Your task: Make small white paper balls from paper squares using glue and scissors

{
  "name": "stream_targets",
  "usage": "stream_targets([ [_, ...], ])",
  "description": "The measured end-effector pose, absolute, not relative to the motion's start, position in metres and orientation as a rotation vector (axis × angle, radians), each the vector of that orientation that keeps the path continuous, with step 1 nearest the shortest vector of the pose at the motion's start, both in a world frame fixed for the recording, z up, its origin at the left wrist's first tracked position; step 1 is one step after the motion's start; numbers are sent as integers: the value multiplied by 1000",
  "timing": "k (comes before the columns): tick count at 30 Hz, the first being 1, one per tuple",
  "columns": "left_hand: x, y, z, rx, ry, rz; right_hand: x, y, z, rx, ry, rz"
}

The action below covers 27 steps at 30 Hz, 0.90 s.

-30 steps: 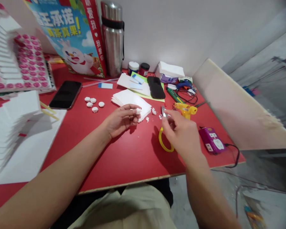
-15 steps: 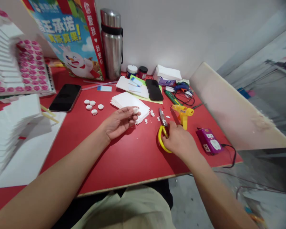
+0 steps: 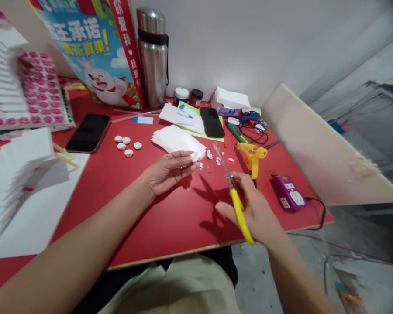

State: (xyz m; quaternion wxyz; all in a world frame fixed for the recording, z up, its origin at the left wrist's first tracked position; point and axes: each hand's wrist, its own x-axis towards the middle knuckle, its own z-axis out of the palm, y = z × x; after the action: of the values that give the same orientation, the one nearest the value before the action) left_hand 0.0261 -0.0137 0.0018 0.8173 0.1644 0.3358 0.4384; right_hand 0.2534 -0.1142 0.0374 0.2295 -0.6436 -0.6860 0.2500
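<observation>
Between the thumb and fingertips of my left hand (image 3: 172, 173) is a small crumpled white piece (image 3: 194, 156), perhaps paper or foam. My right hand (image 3: 257, 211) holds yellow-handled scissors (image 3: 238, 209) above the table, blades pointing up and away; the thumb is spread out to the left of the handle. Near my left hand lies a stack of white sheets (image 3: 177, 141). White scraps (image 3: 209, 155) are scattered between the two hands. Several small round white pieces (image 3: 129, 153) sit to the left of the stack.
A yellow glue gun (image 3: 253, 157) and a purple power box (image 3: 288, 194) stand at the right. Phones (image 3: 89, 133) lie left and at the back. A steel flask (image 3: 153, 61) and a printed bag (image 3: 98, 56) stand behind. A white layered model (image 3: 16, 174) occupies the left.
My right hand has lifted the scissors off the table and drawn them toward me. My left hand has shifted slightly right with the white piece.
</observation>
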Motion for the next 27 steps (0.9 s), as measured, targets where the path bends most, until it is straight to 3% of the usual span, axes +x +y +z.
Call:
stream_targets([
  [10,34,-21,-1,508,612,924,229,-106,27,-1799,-2145,277],
  [22,35,-20,-2,571,623,1001,228,-104,20,-1825,-2063,393],
  [27,37,-22,-2,589,634,1032,226,-105,17,-1764,-2079,294],
])
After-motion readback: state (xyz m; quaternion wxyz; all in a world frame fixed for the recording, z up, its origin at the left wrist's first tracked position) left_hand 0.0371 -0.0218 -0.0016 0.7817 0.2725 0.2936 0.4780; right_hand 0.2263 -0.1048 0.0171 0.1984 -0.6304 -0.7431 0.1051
